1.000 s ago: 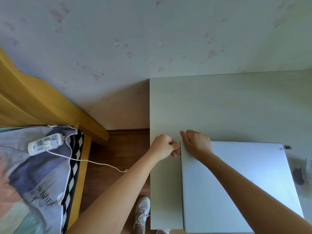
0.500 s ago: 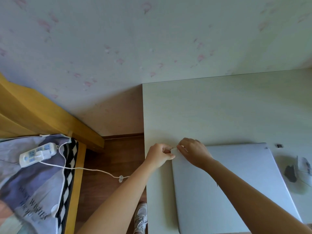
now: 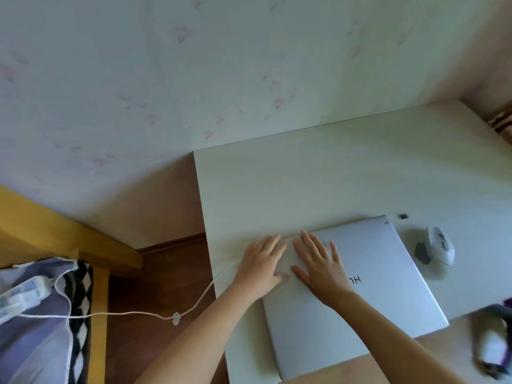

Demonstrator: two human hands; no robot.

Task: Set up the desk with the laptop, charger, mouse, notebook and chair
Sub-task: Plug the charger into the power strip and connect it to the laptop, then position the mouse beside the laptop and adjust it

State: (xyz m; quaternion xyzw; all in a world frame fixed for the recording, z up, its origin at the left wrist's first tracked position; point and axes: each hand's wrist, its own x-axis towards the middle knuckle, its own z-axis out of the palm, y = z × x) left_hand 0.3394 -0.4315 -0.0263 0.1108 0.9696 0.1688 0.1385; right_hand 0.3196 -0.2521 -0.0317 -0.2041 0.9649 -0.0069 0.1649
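Note:
A closed silver laptop (image 3: 368, 275) lies on the pale desk (image 3: 304, 184), turned at an angle. My right hand (image 3: 318, 261) rests flat on its lid with the fingers spread. My left hand (image 3: 260, 264) lies flat at the laptop's left edge, partly on the desk. A white charger cable (image 3: 194, 303) runs from under my left hand, off the desk's left edge, to a white power strip (image 3: 22, 295) on the bed. A white mouse (image 3: 440, 253) sits on the desk to the right of the laptop.
A wooden bed frame (image 3: 91, 250) with patterned bedding stands at the left, with a strip of wooden floor (image 3: 155, 278) between it and the desk. The wall runs along the desk's far edge. A dark blurred object (image 3: 496, 342) shows at the lower right.
Both hands have let go of the cable end at the laptop's left corner and now lie flat and open. The view has swung right, bringing the mouse into sight.

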